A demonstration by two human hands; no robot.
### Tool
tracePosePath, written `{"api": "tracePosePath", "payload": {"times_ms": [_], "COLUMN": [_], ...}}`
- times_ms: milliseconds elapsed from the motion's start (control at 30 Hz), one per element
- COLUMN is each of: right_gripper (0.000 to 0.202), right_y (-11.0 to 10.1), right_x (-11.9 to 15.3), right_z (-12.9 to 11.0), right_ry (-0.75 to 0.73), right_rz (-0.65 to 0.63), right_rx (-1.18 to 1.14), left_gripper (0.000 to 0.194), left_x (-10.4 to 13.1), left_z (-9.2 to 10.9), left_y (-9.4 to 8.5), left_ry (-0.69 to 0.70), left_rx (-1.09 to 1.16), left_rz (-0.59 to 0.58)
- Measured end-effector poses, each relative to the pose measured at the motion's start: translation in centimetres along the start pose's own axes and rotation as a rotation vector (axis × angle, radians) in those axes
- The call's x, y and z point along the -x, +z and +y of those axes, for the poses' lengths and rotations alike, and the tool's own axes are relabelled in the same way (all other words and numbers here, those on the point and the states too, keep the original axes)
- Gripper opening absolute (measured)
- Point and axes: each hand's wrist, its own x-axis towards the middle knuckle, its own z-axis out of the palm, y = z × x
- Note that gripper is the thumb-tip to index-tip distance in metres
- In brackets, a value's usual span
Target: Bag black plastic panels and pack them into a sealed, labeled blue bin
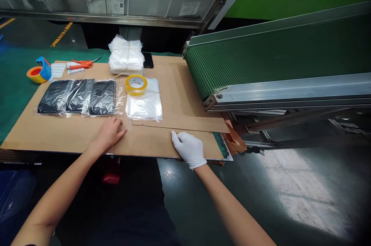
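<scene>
My left hand (109, 134), bare, rests on the cardboard sheet (72, 132) with the thumb spread away from slightly curled fingers and nothing visible in it. Just beyond it lie several black items in clear plastic bags (102, 97), overlapping in a row. My right hand (189, 148), in a white glove, is closed in a fist at the table's front edge, and no object shows in it. Between and beyond the hands is a stack of clear plastic bags (145, 106), with a roll of clear yellowish tape (136, 82) on its far end.
A bundle of white plastic bags (126, 56) stands at the back beside a black flat device (148, 60). Further left are orange-handled air gun (84, 64), label sheets (58, 70) and a blue tape dispenser (45, 69). A green conveyor belt (261, 52) juts in from the right.
</scene>
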Motion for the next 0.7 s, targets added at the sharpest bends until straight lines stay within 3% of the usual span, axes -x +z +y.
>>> {"api": "tracePosePath", "payload": {"times_ms": [333,533,700], "right_gripper": [0.053,0.055,0.055], "right_y": [-0.2,-0.3,-0.2], "right_x": [0.0,0.0,0.0], "right_z": [-0.1,-0.2,-0.2], "right_ry": [0.018,0.028,0.039], "right_rz": [-0.006,-0.019,-0.017], "right_rx": [-0.02,-0.047,-0.05], "left_gripper": [0.005,0.02,0.021], "left_x": [-0.9,-0.4,-0.9], "left_z": [0.7,-0.2,-0.6], "left_y": [0.6,-0.8,-2.0], "left_ry": [-0.104,0.093,0.22], "left_rx": [-0.029,0.054,0.04], "left_rz": [0.046,-0.045,-0.137]}}
